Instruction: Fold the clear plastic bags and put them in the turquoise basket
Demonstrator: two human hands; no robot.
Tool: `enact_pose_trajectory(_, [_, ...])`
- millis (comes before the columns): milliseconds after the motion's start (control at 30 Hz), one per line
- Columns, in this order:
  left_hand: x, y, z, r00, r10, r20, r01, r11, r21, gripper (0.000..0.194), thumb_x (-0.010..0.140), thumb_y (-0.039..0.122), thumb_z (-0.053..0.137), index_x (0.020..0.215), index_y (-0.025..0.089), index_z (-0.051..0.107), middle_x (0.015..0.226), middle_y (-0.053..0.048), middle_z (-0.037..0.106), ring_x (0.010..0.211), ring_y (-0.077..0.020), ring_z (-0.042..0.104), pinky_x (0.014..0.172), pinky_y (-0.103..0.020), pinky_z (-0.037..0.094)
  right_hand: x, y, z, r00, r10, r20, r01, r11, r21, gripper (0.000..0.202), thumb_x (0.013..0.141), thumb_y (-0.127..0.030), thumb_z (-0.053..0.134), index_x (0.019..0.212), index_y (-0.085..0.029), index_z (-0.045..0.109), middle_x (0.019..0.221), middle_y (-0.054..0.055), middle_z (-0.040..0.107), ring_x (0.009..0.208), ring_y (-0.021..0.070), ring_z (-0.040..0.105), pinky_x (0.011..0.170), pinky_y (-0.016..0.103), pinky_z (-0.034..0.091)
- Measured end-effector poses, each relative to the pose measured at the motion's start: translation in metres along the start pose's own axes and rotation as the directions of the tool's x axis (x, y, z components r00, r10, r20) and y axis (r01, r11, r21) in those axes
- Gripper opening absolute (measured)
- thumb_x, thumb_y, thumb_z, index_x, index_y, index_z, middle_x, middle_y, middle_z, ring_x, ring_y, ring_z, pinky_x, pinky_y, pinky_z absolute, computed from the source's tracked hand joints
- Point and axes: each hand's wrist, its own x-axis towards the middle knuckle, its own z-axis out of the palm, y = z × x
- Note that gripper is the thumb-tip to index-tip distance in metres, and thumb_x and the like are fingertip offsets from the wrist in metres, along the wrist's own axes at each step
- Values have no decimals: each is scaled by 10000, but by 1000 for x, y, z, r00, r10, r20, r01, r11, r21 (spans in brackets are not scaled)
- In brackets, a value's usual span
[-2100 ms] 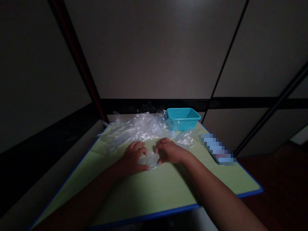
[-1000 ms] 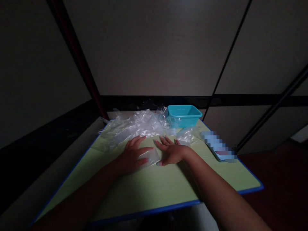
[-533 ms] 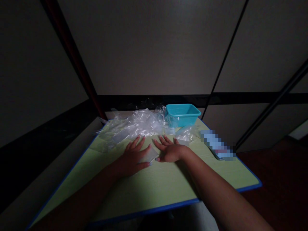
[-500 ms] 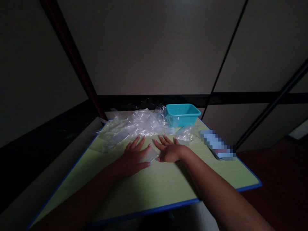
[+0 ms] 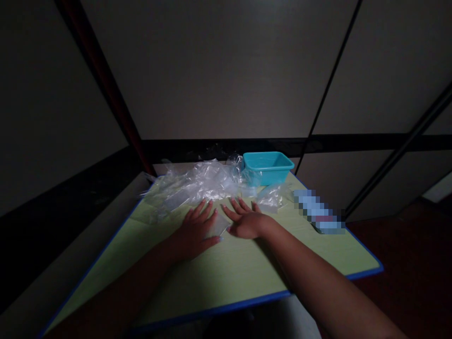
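Note:
My left hand (image 5: 196,231) lies palm down with fingers spread, over a flat piece of clear plastic (image 5: 219,225) on the table. Much of that piece is hidden under the hand. Beside it on the right, my right hand (image 5: 245,221) also rests with its fingers spread, its thumb at the right corner of the plastic piece. Just beyond the fingertips of both hands spreads a heap of crumpled clear plastic bags (image 5: 208,181). Another clear bag (image 5: 272,197) lies beyond my right hand, a little to its right.
A turquoise plastic basket (image 5: 270,176) stands at the far side of the table. Toward the right edge lies a blurred-out flat bluish object (image 5: 318,212). The light green table (image 5: 226,278) has a blue edge. Behind it rise dark panelled doors (image 5: 226,70).
My right hand has shifted very slightly to the left. My left hand stays almost in place on the plastic piece.

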Motion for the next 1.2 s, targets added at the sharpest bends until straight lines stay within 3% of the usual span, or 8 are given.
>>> enact_pose_trajectory(433, [0, 1, 1, 1000, -7, -3, 7, 1000, 18, 749, 815, 630, 305, 1380, 141, 268, 1471, -158, 111, 1343, -335, -9, 1038, -518, 169, 1, -2, 4, 998, 7, -58, -7, 1000, 4, 669, 846, -447, 308, 1407, -316, -33, 1467, 45, -133, 1328, 251, -145, 987, 597, -69])
enact_pose_trajectory(700, [1, 3, -2, 1000, -12, 2, 12, 1000, 19, 735, 811, 599, 353, 1364, 118, 301, 1462, -173, 147, 1343, -340, 26, 1034, -503, 190, -5, -9, 0, 999, 12, -31, -12, 1000, -4, 647, 859, -368, 270, 1414, -262, -47, 1468, 31, -129, 1338, 245, -113, 1008, 580, -45])
enact_pose_trajectory(1033, [1, 0, 3, 999, 1, -34, 0, 1000, 15, 735, 812, 621, 332, 1364, 137, 300, 1462, -164, 160, 1345, -333, 44, 1036, -502, 192, -7, -4, -3, 1000, 17, -10, -17, 1000, 8, 664, 858, -368, 286, 1414, -247, -56, 1470, 35, -131, 1340, 247, -112, 1008, 590, -9])
enact_pose_trajectory(1200, [1, -1, 4, 999, 11, -41, -10, 1000, 7, 730, 813, 623, 328, 1366, 147, 300, 1463, -153, 170, 1346, -329, 32, 1040, -507, 178, -7, -1, -4, 995, -5, -102, 10, 999, 45, 619, 883, -426, 221, 1423, -233, -15, 1472, 32, -127, 1334, 244, -141, 1025, 563, 0])
